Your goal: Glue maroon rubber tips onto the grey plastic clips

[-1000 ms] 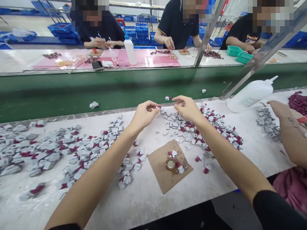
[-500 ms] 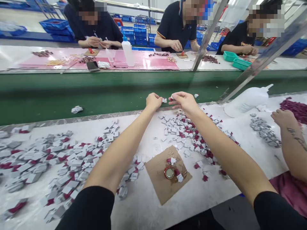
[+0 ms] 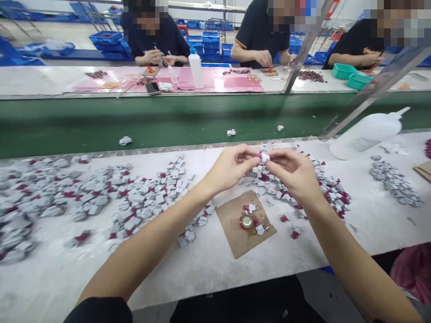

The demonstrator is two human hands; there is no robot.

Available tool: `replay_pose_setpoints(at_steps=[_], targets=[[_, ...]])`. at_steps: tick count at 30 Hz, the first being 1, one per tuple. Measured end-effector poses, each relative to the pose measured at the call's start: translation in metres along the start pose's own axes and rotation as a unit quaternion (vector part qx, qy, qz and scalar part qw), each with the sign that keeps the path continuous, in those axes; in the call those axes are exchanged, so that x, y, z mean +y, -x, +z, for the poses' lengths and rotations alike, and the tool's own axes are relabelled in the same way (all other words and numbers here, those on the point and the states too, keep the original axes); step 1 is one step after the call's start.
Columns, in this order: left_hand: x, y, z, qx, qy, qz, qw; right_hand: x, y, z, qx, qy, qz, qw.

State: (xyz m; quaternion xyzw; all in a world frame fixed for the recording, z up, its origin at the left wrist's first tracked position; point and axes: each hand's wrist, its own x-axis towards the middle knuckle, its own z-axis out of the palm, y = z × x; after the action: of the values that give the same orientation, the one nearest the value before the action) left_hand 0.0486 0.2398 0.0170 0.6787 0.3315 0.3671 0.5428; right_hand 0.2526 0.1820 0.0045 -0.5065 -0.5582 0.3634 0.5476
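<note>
Above the near edge of the pile, my left hand [image 3: 232, 168] pinches the maroon end of a small white-and-maroon plastic piece [image 3: 265, 158]. My right hand [image 3: 296, 174] has its thumb and fingers closed on the white part of the same piece. Below them lies a brown cardboard square [image 3: 232, 233], carrying a bottle cap [image 3: 247, 220] that holds what looks like liquid, and two similar pieces, one of them a white-and-maroon piece [image 3: 259, 228]. Partly hidden behind my right hand spreads a pile of similar small pieces [image 3: 338, 195].
A large heap of grey-and-maroon pieces [image 3: 134, 193] covers the left of the table. On the green belt [image 3: 188, 114] sit several pieces. A white squeeze bottle [image 3: 367, 134] leans near a slanted metal post [image 3: 373, 87]. Grey pieces [image 3: 393, 181] lie at right. Several co-workers sit across.
My left hand has let go of a white piece, which now lies on the green belt. Both hands have come back toward me and met on the piece from my right hand. The view has shifted.
</note>
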Motion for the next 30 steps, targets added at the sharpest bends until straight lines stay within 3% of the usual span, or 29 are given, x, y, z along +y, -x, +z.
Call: replay_pose_setpoints(at_steps=[5, 9, 12, 14, 16, 19, 21, 24, 30], targets=[[0.005, 0.063, 0.011, -0.054, -0.058, -0.040, 0.996, -0.008, 0.056, -0.001, -0.092, 0.121, -0.041, 0.987], [0.002, 0.089, 0.010, -0.089, -0.106, -0.085, 0.987, -0.006, 0.085, 0.001, -0.116, 0.160, -0.026, 0.980], [-0.010, 0.088, -0.018, -0.008, -0.262, -0.096, 0.960, -0.001, 0.099, -0.002, -0.095, 0.164, 0.022, 0.982], [-0.023, 0.081, -0.048, 0.074, -0.385, -0.121, 0.912, 0.000, 0.107, -0.004, -0.080, 0.167, 0.037, 0.982], [-0.036, 0.073, -0.079, 0.087, -0.456, -0.148, 0.873, -0.001, 0.114, -0.005, -0.081, 0.161, 0.041, 0.983], [-0.052, 0.065, -0.114, 0.001, -0.491, -0.135, 0.860, -0.004, 0.122, -0.002, -0.104, 0.145, 0.053, 0.983], [-0.056, 0.061, -0.127, -0.060, -0.491, -0.132, 0.859, -0.005, 0.124, 0.001, -0.117, 0.154, 0.057, 0.980], [-0.055, 0.057, -0.136, -0.103, -0.507, -0.136, 0.845, -0.005, 0.124, 0.006, -0.124, 0.172, 0.049, 0.976], [-0.052, 0.045, -0.134, -0.122, -0.524, -0.147, 0.830, -0.006, 0.120, 0.010, -0.131, 0.197, 0.015, 0.972]])
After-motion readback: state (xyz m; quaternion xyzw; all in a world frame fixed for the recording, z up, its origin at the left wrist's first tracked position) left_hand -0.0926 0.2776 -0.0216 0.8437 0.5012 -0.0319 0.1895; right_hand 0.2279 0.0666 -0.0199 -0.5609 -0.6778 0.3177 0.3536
